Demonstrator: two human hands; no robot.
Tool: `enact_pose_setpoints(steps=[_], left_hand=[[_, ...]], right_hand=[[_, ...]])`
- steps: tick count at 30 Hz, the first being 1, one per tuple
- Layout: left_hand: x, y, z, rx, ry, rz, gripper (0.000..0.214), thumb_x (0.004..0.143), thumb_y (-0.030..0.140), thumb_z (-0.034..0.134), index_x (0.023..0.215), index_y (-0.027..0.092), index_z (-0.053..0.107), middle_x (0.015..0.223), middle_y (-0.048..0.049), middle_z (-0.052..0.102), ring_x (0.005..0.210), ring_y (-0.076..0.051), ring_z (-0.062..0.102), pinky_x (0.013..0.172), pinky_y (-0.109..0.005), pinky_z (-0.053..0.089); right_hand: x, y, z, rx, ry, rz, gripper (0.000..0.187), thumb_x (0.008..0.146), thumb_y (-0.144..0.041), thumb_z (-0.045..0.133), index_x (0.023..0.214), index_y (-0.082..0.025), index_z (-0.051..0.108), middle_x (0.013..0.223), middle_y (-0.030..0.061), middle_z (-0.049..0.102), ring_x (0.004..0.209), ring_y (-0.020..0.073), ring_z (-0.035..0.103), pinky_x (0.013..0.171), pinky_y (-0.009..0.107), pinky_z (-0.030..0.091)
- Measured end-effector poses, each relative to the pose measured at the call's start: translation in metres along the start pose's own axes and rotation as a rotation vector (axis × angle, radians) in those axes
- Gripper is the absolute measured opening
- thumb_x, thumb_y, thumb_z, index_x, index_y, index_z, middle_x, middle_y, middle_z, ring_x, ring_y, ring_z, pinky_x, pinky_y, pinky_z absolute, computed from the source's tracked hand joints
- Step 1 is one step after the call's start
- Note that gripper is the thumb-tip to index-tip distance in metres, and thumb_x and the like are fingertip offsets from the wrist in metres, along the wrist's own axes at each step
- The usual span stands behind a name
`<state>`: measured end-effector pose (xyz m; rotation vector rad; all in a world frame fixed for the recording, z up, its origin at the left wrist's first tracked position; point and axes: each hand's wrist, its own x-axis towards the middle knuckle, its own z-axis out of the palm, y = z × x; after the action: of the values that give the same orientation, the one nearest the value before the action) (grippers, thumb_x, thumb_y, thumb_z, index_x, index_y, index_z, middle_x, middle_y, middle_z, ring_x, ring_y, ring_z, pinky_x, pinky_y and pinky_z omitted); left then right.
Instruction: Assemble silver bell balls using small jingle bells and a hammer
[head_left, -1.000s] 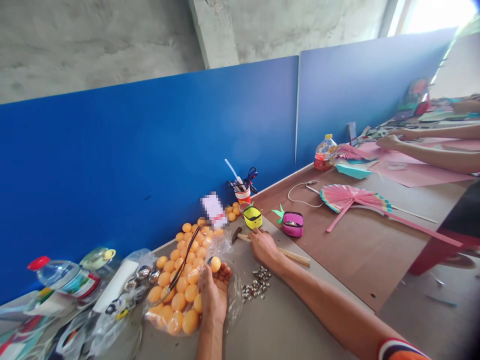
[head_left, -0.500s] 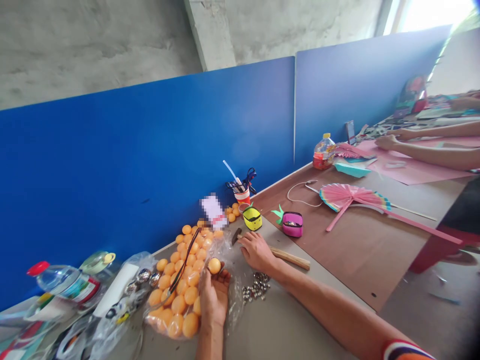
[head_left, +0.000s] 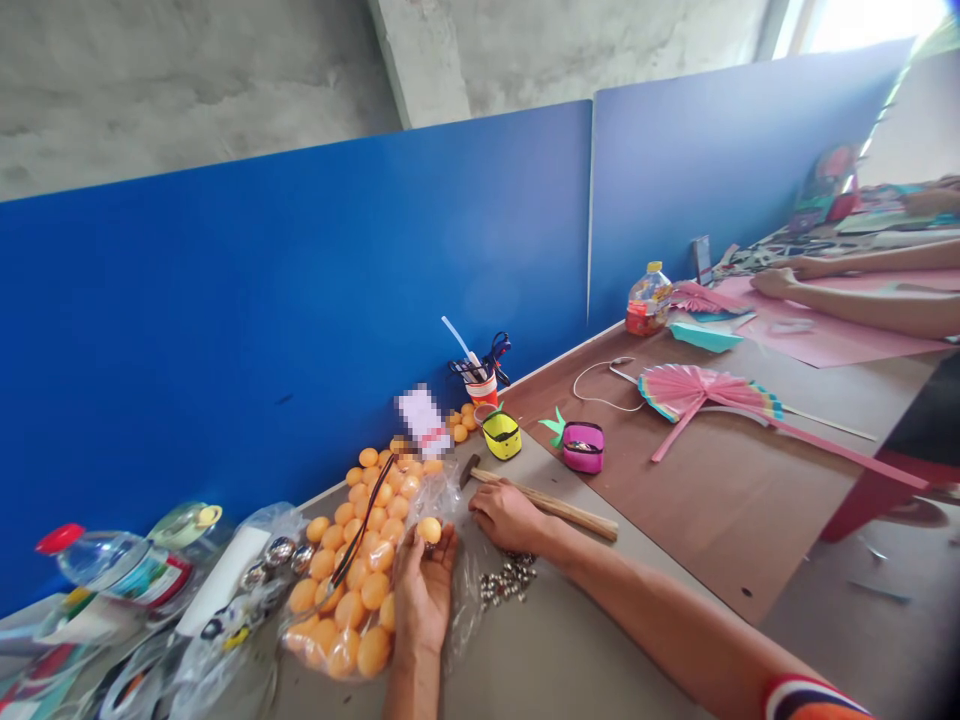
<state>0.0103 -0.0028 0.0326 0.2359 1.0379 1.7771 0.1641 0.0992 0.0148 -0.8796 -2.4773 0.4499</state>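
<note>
My left hand (head_left: 424, 600) is palm up, with an orange ping-pong ball (head_left: 429, 530) held at its fingertips. Right beside it lies a clear plastic bag of orange ping-pong balls (head_left: 352, 570), with a dark cord across it. My right hand (head_left: 510, 515) rests low over the table with its fingers curled in; whatever they may hold is hidden. Just behind its wrist is a hammer (head_left: 562, 505) with a wooden handle. A heap of small shiny metal bells or beads (head_left: 507, 582) lies in front of my right hand, partly under it.
A yellow pouch (head_left: 502, 436) and a magenta pouch (head_left: 583, 446) stand behind the hammer. Farther back is a cup of tools (head_left: 481, 387). Bottles (head_left: 120, 565) and plastic wrapping crowd the left. On the right are a pink paper fan (head_left: 705, 395) and another person's arms (head_left: 847, 290).
My right hand has drawn back from the hammer head toward the metal pieces, and its fingers have curled. The left hand keeps the ball. The view has shifted slightly.
</note>
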Motion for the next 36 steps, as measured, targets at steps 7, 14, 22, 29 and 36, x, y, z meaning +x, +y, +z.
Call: enact_pose_setpoints(steps=[7, 14, 22, 29, 36], left_hand=[[0.006, -0.005, -0.006, 0.001, 0.054, -0.041, 0.024, 0.093, 0.037, 0.055, 0.077, 0.027, 0.071, 0.080, -0.0057, 0.077, 0.075, -0.023, 0.071, 0.080, -0.042, 0.060], [0.004, -0.007, -0.006, -0.066, 0.077, -0.030, 0.027, 0.091, 0.040, 0.062, 0.081, 0.017, 0.071, 0.074, -0.0090, 0.073, 0.066, -0.018, 0.069, 0.066, -0.029, 0.060], [0.003, -0.001, -0.002, -0.056, 0.083, -0.068, 0.033, 0.097, 0.036, 0.051, 0.075, 0.020, 0.069, 0.072, -0.0072, 0.073, 0.066, -0.018, 0.069, 0.066, -0.029, 0.060], [-0.001, 0.006, 0.001, -0.044, 0.135, -0.145, 0.033, 0.095, 0.033, 0.041, 0.089, 0.037, 0.073, 0.068, -0.0027, 0.073, 0.072, -0.028, 0.070, 0.082, -0.050, 0.060], [0.000, 0.002, -0.001, -0.079, 0.081, -0.121, 0.031, 0.094, 0.029, 0.047, 0.073, 0.025, 0.069, 0.071, -0.0075, 0.073, 0.068, -0.024, 0.069, 0.086, -0.046, 0.060]], right_hand=[[0.002, 0.003, 0.005, 0.001, -0.003, -0.036, 0.015, 0.090, -0.015, 0.057, 0.088, -0.014, 0.072, 0.089, 0.0100, 0.072, 0.084, 0.0194, 0.065, 0.083, 0.031, 0.049], [0.000, 0.001, -0.005, 0.114, -0.170, -0.151, 0.021, 0.082, -0.010, 0.060, 0.091, -0.016, 0.079, 0.090, 0.0071, 0.077, 0.086, 0.0187, 0.067, 0.081, 0.028, 0.050], [-0.005, -0.013, -0.023, 0.072, -0.377, -0.258, 0.024, 0.072, -0.022, 0.073, 0.095, -0.021, 0.080, 0.090, 0.0033, 0.076, 0.088, 0.0212, 0.063, 0.079, 0.030, 0.046], [-0.007, -0.027, -0.015, -0.012, -0.401, -0.251, 0.018, 0.077, -0.020, 0.067, 0.090, -0.022, 0.079, 0.089, 0.0069, 0.076, 0.093, 0.0256, 0.065, 0.080, 0.034, 0.047], [-0.004, -0.021, -0.008, 0.193, -0.391, -0.146, 0.012, 0.078, -0.014, 0.066, 0.083, -0.019, 0.076, 0.088, 0.0052, 0.077, 0.085, 0.0205, 0.067, 0.079, 0.028, 0.049]])
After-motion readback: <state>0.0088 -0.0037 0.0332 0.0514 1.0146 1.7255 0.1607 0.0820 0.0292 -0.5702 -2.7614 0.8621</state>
